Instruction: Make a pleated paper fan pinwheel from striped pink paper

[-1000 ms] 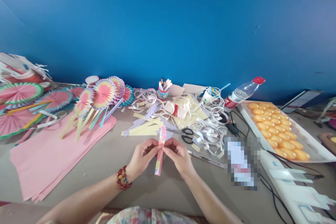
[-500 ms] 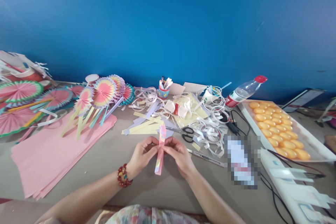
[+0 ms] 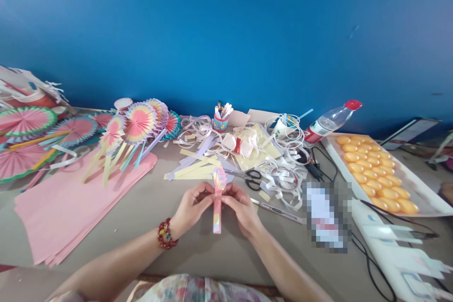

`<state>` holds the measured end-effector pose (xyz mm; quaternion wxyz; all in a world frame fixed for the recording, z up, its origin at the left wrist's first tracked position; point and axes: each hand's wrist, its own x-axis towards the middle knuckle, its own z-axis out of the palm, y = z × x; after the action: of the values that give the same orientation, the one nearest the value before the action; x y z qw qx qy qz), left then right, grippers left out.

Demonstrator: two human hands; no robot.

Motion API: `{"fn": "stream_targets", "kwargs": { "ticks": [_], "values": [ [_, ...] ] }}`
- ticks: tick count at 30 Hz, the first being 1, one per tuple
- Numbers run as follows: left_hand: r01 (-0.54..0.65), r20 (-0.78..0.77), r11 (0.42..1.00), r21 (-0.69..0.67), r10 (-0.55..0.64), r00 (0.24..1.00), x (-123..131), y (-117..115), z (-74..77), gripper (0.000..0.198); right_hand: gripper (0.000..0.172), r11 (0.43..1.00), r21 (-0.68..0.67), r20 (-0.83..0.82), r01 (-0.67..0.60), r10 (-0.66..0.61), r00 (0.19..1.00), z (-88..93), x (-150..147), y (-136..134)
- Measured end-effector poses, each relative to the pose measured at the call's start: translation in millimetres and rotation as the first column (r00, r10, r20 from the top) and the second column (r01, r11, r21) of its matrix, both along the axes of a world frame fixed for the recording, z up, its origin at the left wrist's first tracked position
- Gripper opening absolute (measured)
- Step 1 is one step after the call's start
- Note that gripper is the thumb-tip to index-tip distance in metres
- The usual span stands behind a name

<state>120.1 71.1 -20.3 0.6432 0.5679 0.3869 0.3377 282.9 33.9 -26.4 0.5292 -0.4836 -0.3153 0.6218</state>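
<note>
At table centre, left hand (image 3: pixel 193 207) and right hand (image 3: pixel 240 207) together pinch a pleated paper strip (image 3: pixel 217 200) mid-length, upright, steadying its folds; scissors (image 3: pixel 252 178) at one o'clock.

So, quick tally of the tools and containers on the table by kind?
Scissors: 1
Water bottle: 1
Pen cup: 1
Tray of yellow pieces: 1
Folded paper strip, pinched by left hand and right hand: 1
Total: 5
</note>
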Motion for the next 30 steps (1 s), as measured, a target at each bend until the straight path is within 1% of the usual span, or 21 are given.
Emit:
{"fn": "stream_targets", "kwargs": {
  "ticks": [6, 9, 14, 20, 24, 30],
  "values": [
    [0.032, 0.01, 0.999, -0.017, -0.032, 0.999, -2.0, 2.2, 0.9, 0.019, 0.018, 1.0, 0.004, -0.008, -0.002, 0.002, 1.0, -0.5, -0.1, 0.4],
    [0.011, 0.016, 0.999, -0.04, -0.011, 1.0, -2.0, 1.5, 0.7, 0.018, 0.019, 1.0, 0.01, -0.013, 0.003, -0.003, 1.0, 0.8, -1.5, 0.1],
    [-0.024, -0.012, 1.0, -0.006, 0.024, 1.0, -1.4, 0.4, -0.3, 0.018, 0.02, 1.0, 0.014, -0.027, 0.018, -0.018, 0.999, 2.0, -3.8, -1.0],
    [-0.003, 0.06, 0.998, -0.068, 0.007, 0.998, -0.5, 0.7, -0.7, 0.02, 0.02, 0.999, 0.019, -0.063, 0.035, -0.034, 0.997, 0.2, -4.2, -1.4],
    [0.021, 0.103, 0.997, -0.08, -0.013, 0.995, -0.1, 0.0, 1.2, 0.023, 0.02, 0.998, 0.026, -0.083, 0.049, -0.046, 0.995, -0.8, -4.8, -1.7],
    [-0.006, 0.107, 0.996, -0.091, 0.016, 0.994, 1.7, -1.6, 4.0, 0.022, 0.023, 0.997, 0.03, -0.09, 0.067, -0.064, 0.994, -0.8, -6.7, -2.2]
  ]
}}
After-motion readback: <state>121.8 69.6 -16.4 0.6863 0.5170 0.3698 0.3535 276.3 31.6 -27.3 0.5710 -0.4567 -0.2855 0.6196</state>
